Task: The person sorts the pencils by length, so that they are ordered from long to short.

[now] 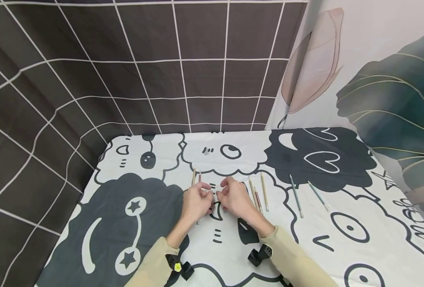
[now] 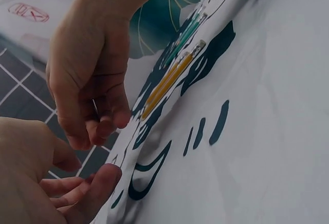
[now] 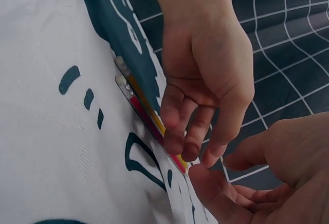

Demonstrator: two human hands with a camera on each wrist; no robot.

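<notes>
My left hand (image 1: 197, 202) and right hand (image 1: 234, 199) hover close together over the sheet, fingers loosely bent, with nothing visible in either. Under the left hand lie a yellow pencil (image 1: 194, 176) and a red pencil (image 1: 200, 176), partly hidden by it. In the right wrist view, that yellow pencil (image 3: 134, 84) and red pencil (image 3: 146, 116) run side by side below the left hand (image 3: 211, 75). Just right of my right hand lie a yellow pencil (image 1: 264, 192), a second yellow one (image 1: 251, 186) and a red pencil (image 1: 258, 200).
Two teal pencils, one nearer (image 1: 296, 196) and one farther right (image 1: 318, 195), lie apart from the others. A cartoon-print sheet (image 1: 229, 255) covers the surface. Behind it hangs a dark grid-patterned cloth (image 1: 147, 79), with a leaf-print curtain (image 1: 395, 99) at the right.
</notes>
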